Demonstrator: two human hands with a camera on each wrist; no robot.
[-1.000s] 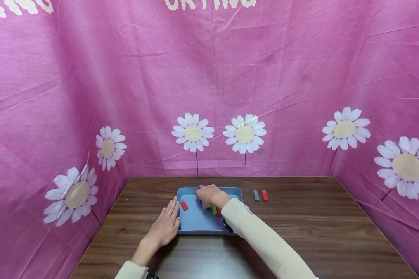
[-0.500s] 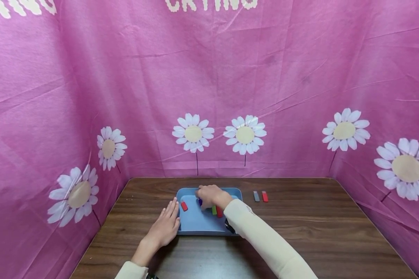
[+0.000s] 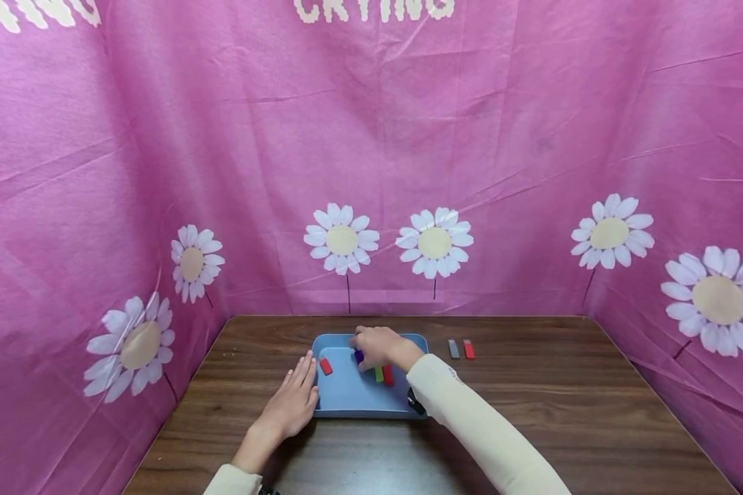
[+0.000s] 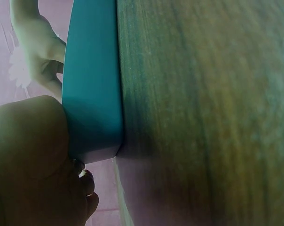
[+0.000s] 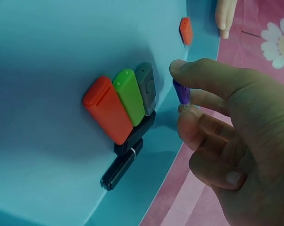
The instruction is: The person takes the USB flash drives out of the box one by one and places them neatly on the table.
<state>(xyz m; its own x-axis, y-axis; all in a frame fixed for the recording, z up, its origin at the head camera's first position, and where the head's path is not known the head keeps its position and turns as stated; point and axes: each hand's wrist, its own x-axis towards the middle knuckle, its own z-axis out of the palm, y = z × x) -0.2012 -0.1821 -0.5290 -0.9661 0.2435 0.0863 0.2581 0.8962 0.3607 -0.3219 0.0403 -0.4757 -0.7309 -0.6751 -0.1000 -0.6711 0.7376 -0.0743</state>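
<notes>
My right hand is over the back part of a blue tray. Thumb and finger pinch a small purple plastic stick with a clear tip, held above the tray in the right wrist view. Beneath it in the tray lie a red flat stick, a green one and a grey one, side by side, with two black sticks by their ends. My left hand rests with extended fingers along the tray's left rim. Another red stick lies near that side, inside the tray.
On the wooden table, right of the tray, lie a grey stick and a red stick. A pink cloth with daisies hangs behind the table and along both sides.
The right hand has shifted slightly to the right with the purple stick, which shows more clearly now. The left hand and the tray have stayed in place.
</notes>
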